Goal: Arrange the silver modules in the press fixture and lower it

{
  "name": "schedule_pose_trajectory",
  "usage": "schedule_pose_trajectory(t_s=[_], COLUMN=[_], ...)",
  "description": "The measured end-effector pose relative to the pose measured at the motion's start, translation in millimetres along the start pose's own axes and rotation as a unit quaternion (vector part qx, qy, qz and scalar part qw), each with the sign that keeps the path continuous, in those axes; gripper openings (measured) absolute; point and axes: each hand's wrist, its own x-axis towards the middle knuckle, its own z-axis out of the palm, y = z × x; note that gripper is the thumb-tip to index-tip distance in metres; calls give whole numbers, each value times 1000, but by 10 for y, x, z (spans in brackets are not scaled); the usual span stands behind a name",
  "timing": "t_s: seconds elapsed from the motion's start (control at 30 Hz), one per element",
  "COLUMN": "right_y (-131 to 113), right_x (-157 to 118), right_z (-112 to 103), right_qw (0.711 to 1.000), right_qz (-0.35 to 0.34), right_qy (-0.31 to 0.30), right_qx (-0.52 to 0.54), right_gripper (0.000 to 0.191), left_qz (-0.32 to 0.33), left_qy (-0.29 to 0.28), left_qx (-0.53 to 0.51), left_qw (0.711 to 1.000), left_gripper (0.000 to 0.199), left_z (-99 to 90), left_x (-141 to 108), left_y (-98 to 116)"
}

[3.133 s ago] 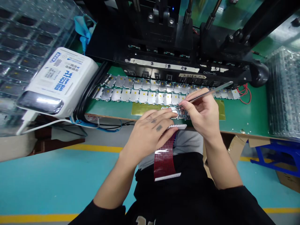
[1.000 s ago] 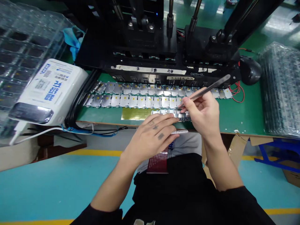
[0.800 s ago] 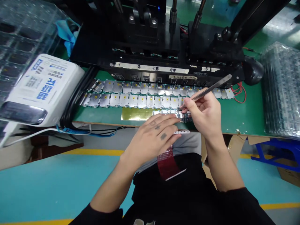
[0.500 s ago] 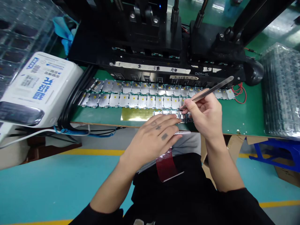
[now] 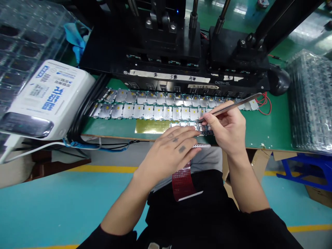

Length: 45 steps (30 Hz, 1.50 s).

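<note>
While my right hand (image 5: 227,126) pinches the tweezers (image 5: 240,103) between thumb and fingers, my left hand (image 5: 172,148) reaches over the bench's front edge, fingertips on the small boards (image 5: 203,128). My two hands are near each other but apart. The tweezers slant, tail up to the right, tips down at the small boards; whether the tips touch or grip anything, I cannot tell. The small boards lie near the front edge of the bench (image 5: 275,129), between my hands, partly covered by my left fingers, with a yellow sheet (image 5: 151,126) showing just to the left.

My left thumb and fingers are closed on a white strip (image 5: 203,146) with dark dots. Below that hand a red film (image 5: 183,185) hangs toward my lap; I cannot tell whether it joins the strip.

Beyond, two rows of silver boards (image 5: 148,112), many with yellow dots, run along the front of a black machine (image 5: 103,57). To my left, a white box (image 5: 52,93) with blue print sits between clear trays (image 5: 20,52) and black cables (image 5: 84,110). To my right, red wires (image 5: 266,103) lie near a mouse (image 5: 280,81), and a tray stack (image 5: 310,103) stands farther out.
</note>
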Motion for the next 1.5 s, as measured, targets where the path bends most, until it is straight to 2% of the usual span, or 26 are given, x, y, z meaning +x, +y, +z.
schedule_pose_trajectory(t_s=[0.23,0.37,0.47,0.63,0.83,0.97,1.4,1.5], right_y=[19,-118,-316,-508,-457,-432,-348,-355], right_x=[16,-56,-221,-473,-466,-475,-514,-508], right_z=[5,4,-8,-19,-24,-57,-72,-67], right_qw=[1000,997,987,972,967,964,965,966], right_qz=[1,-38,-79,-156,-164,-169,-177,-179], right_qy=[4,67,105,77,85,74,80,68], right_qx=[-19,17,97,158,174,192,174,175], right_gripper=[11,9,12,27,23,28,33,29], left_qz=[-2,-13,-33,-74,-81,-85,-91,-93], left_qy=[-10,-11,22,81,100,103,95,92], left_qx=[-19,-54,-104,-140,-181,-195,-198,-200], left_qw=[1000,998,994,984,975,972,971,971], left_gripper=[14,12,8,6,2,1,1,2], left_z=[2,-34,-78,-106,-81,-73,-59,-57], left_x=[-12,-26,-29,1,45,58,94,83], left_y=[-15,-35,-19,75,180,223,248,244])
